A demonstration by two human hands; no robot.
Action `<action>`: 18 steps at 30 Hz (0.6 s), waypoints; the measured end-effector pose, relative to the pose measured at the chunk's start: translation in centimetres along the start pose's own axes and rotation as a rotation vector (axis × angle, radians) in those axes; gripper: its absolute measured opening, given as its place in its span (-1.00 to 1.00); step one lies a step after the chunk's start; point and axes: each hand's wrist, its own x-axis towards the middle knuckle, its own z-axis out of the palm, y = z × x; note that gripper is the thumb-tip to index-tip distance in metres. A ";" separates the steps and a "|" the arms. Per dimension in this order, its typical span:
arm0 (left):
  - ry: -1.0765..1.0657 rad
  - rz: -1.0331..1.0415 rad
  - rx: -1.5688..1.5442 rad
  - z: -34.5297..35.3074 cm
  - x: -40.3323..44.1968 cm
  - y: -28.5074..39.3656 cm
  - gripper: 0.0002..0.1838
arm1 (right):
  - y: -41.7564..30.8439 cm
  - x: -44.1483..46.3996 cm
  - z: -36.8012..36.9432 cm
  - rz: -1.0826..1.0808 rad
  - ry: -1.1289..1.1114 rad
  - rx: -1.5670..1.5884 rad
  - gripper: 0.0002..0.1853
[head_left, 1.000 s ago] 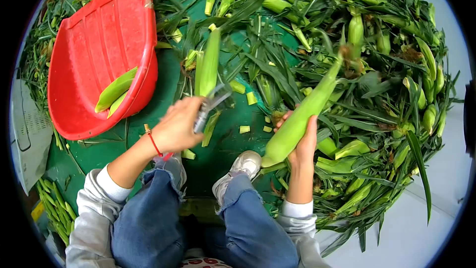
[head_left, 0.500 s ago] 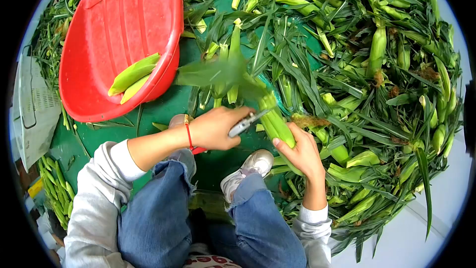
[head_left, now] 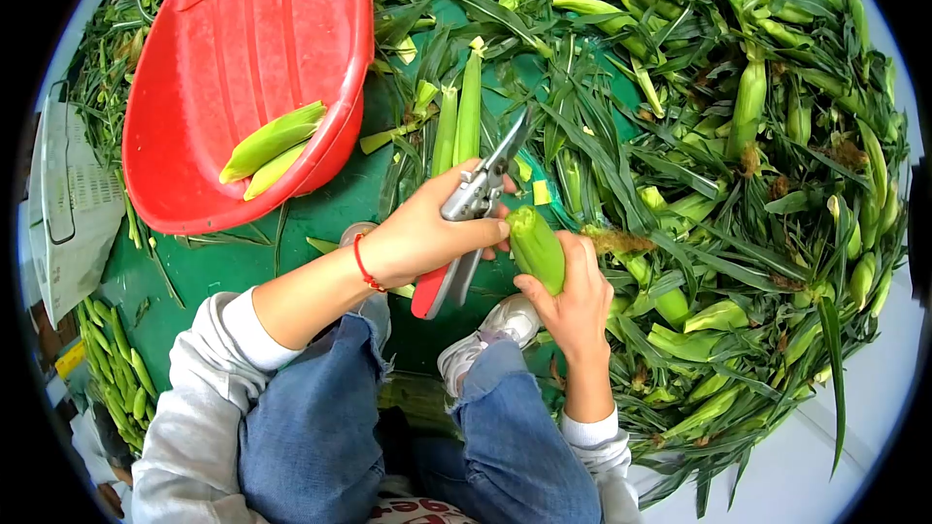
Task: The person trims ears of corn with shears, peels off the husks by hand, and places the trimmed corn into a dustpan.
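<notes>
My left hand point(head_left: 413, 235), with a red cord on its wrist, is closed around pruning shears point(head_left: 475, 196). Their blade points up and away, and the red-and-grey handles stick out below my palm. My right hand point(head_left: 575, 296) grips a green corn ear point(head_left: 537, 250) still in its husk, its cut stem end facing the shears. The left fingertips are close to that end; whether they touch it I cannot tell. Beyond my left hand, two husked ears point(head_left: 468, 112) lie side by side on the green floor.
A red plastic scoop point(head_left: 155, 150) at the upper left holds two corn ears point(head_left: 277, 146). Corn ears and leaves point(head_left: 738, 233) are heaped along the right and back. A pale crate point(head_left: 68, 194) stands at the far left, near more green ears point(head_left: 115, 369).
The corn ear's leafy stem end has come off, leaving a cut end. The shears have swung from across the stem to pointing upward. My right hand has shifted slightly left.
</notes>
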 end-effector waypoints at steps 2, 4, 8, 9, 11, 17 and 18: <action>0.008 0.041 0.063 -0.2 0.0 0.4 -0.59 | -0.3 0.7 -0.2 0.026 -0.031 0.003 -0.33; 0.026 0.096 0.200 -0.6 0.1 0.2 -0.60 | -0.7 0.9 0.2 0.008 -0.035 -0.003 -0.34; 0.127 0.117 0.253 -0.3 0.8 -0.3 -0.65 | -0.5 0.4 1.5 -0.073 0.060 -0.059 -0.35; 0.178 0.010 0.075 0.0 1.1 -0.3 -0.65 | -0.4 0.3 1.9 -0.093 0.090 -0.073 -0.35; 0.182 -0.117 -0.116 -0.2 1.4 -0.4 -0.66 | -0.3 0.2 3.2 -0.028 0.166 0.045 -0.35; 0.152 0.139 -0.114 2.1 1.3 -1.2 -0.65 | -2.6 2.2 3.9 0.180 0.236 0.576 -0.52; 0.154 0.120 -0.163 2.4 1.3 -0.6 -0.64 | -2.6 2.8 3.6 0.244 0.219 0.771 -0.54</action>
